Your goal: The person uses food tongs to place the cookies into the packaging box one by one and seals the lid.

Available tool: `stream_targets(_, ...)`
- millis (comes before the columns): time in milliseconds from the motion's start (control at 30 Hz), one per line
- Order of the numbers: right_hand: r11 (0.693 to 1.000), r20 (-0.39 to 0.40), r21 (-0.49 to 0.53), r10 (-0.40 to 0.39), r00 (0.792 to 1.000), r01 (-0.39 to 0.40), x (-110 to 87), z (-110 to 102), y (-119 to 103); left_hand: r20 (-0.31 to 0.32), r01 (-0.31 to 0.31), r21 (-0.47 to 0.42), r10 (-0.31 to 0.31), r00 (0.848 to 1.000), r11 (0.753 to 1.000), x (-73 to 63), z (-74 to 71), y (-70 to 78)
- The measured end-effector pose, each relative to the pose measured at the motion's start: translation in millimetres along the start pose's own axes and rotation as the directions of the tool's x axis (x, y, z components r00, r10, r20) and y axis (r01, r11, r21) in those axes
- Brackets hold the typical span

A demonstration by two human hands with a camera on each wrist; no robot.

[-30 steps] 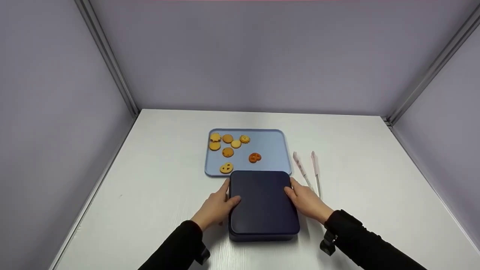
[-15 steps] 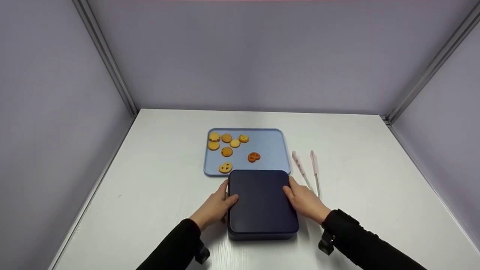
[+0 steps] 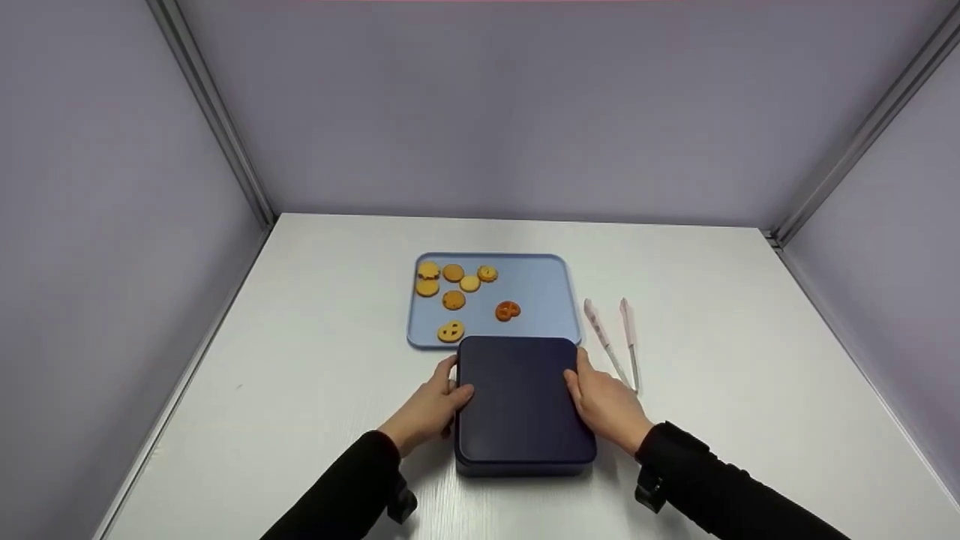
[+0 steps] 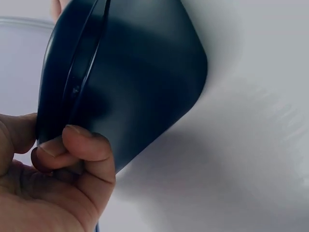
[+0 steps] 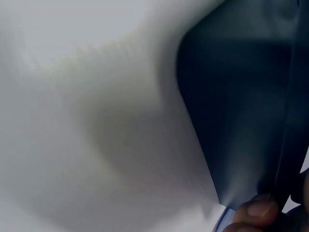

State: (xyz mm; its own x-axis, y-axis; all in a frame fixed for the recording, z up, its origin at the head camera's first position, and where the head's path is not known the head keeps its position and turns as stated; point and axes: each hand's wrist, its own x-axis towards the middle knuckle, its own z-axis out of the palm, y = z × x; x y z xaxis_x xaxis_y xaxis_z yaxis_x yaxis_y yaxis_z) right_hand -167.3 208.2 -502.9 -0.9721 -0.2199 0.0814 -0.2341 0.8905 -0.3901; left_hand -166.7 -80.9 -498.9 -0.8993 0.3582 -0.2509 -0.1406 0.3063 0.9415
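Note:
A dark navy lidded box (image 3: 525, 401) stands on the white table with its lid on. My left hand (image 3: 427, 405) grips its left side near the far corner, thumb over the lid's edge. In the left wrist view, curled fingers (image 4: 89, 145) press the box's side by the lid seam. On the opposite side my right hand (image 3: 609, 401) holds the box, thumb on the lid's edge. Fingertips (image 5: 260, 210) touch the wall in the right wrist view, and the rest of that hand is mostly cut off there. The inside of the box is hidden.
Behind the box lies a light blue tray (image 3: 536, 281) with several cookies (image 3: 453, 300) and a brown pretzel (image 3: 508, 310) on it. Tongs (image 3: 631, 345) with pale pink handles lie spread to the right. Grey panels (image 3: 480, 112) surround the table (image 3: 315, 315).
Almost nothing differs. Both hands stay at the box's sides, with the right wrist slightly lower against the box. The head view has shifted a little.

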Motion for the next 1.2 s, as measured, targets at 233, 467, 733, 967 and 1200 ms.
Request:
stream_targets(233, 1.000, -0.022, 0.007, -0.022, 1.000, 0.022, -1.9, 1.8, 3.9, -0.067, 0.035, 0.233, -0.020, 0.998, 0.972, -1.9, 1.2, 6.1)
stream_targets(467, 0.989, 0.052, 0.142, 0.029, 0.998, -0.036, -3.2, -2.8, 6.4, -0.195, 0.073, 0.355, -0.003, 0.981, 0.932, -5.1, 3.6, 4.6)
stream_targets(733, 0.985, 0.031, 0.144, 0.094, 0.995, -0.097, -8.1, 4.1, -1.2, -0.251, 0.004, 0.281, 0.070, 0.965, 0.960, -0.1, 10.5, -1.5)
stream_targets(967, 0.998, -0.119, -0.038, 0.042, 0.992, -0.047, -8.7, 12.3, -6.9, -0.284, -0.027, 0.140, 0.067, 0.957, 0.990, 4.0, 12.4, -1.5)
stream_targets(1200, 0.995, -0.170, -0.080, 0.038, 0.985, -0.052, -6.0, 15.8, -7.4, -0.306, -0.042, 0.126, 0.079, 0.949, 0.991, 8.5, 13.6, -1.3)
